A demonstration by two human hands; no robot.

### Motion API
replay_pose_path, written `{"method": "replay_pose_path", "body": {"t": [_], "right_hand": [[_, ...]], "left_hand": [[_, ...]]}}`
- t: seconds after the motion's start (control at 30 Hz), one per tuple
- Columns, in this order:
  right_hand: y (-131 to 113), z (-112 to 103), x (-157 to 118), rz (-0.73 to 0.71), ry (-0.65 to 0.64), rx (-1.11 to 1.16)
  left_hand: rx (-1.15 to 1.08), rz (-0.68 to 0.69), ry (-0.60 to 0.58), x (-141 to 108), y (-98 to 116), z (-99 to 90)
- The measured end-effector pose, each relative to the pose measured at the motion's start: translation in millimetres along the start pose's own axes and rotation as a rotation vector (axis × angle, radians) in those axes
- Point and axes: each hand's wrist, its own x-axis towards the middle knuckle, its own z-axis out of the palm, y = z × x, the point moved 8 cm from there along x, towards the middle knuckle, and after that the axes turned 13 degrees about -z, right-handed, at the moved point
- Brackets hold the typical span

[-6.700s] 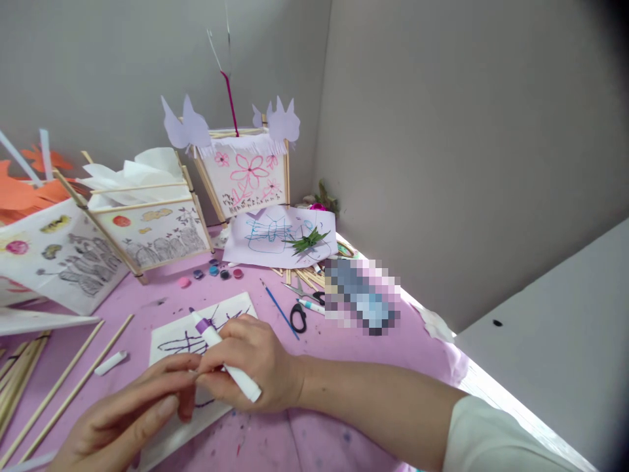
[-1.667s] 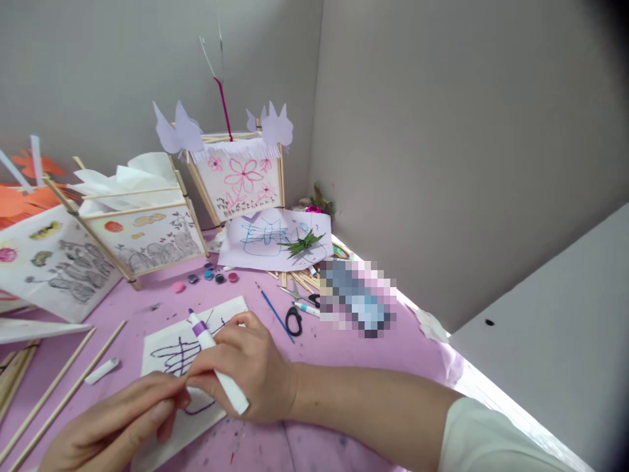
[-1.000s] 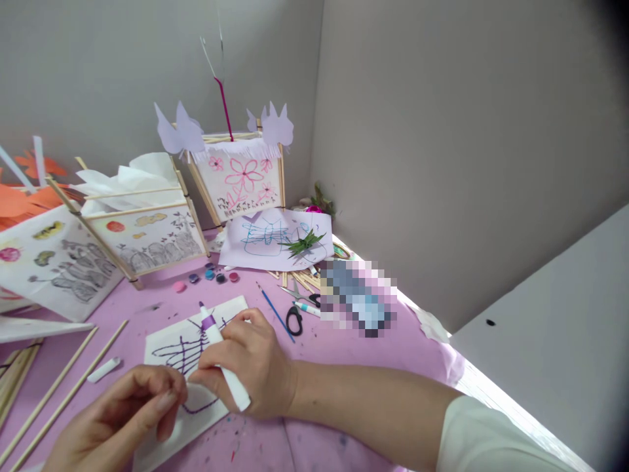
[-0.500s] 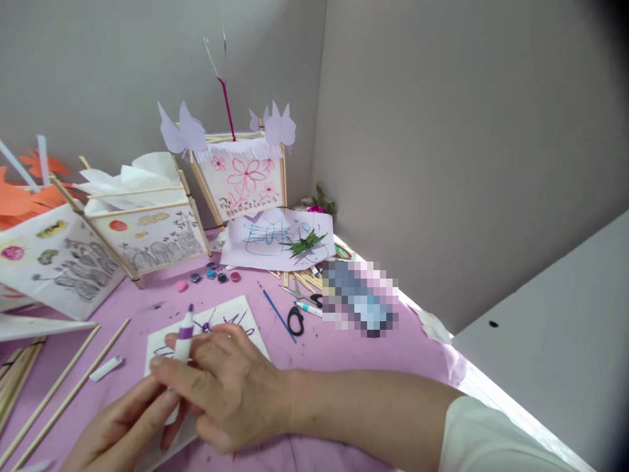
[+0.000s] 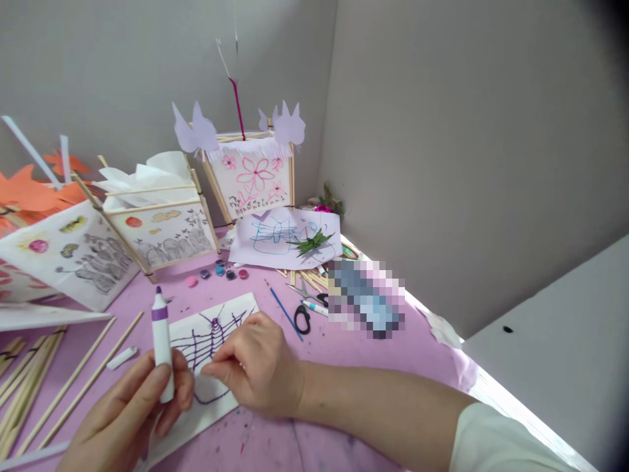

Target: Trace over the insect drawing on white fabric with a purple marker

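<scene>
My left hand [image 5: 132, 400] grips a white marker [image 5: 163, 347] upright, its purple tip uncapped and pointing up. Beneath both hands lies a sheet of white paper [image 5: 230, 393] bearing a purple line drawing of a winged insect. My right hand [image 5: 260, 364] hovers over the drawing's right part, fingers curled in and thumb against the index finger. Nothing shows between those fingers. A white cap [image 5: 122, 358] rests on the pink table cover to the left of the marker.
Paper-sided stick lanterns [image 5: 171, 236] stand along the back and left. Bamboo sticks [image 5: 88, 387] lie at left. Scissors [image 5: 303, 318], a blue paintbrush [image 5: 282, 308] and small paint pots [image 5: 220, 270] are beyond the paper. A blurred-out object [image 5: 366, 301] sits at right.
My right hand has come away from the marker, moving right with its fingers curled. My left hand now holds the marker alone, farther left, and more of the drawing shows.
</scene>
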Motion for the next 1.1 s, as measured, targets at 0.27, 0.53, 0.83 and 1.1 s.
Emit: {"method": "replay_pose_path", "body": {"t": [0.27,0.53,0.83,1.1], "right_hand": [[-2.2,1.6,4.9,-0.099,-0.168,-0.012],[-0.8,6.4,2.5,-0.114,-0.180,0.052],[82.6,-11.6,-23.4,0.673,0.143,0.209],[86.8,-2.1,-28.5,0.670,0.057,0.187]], "left_hand": [[0.100,-0.027,-0.292,-12.1,5.2,30.5],[0.267,0.072,-0.309,-20.4,16.3,33.9],[0.229,0.212,0.466,0.3,28.8,-47.7],[0.127,0.158,0.456,8.3,18.3,-50.4]]}}
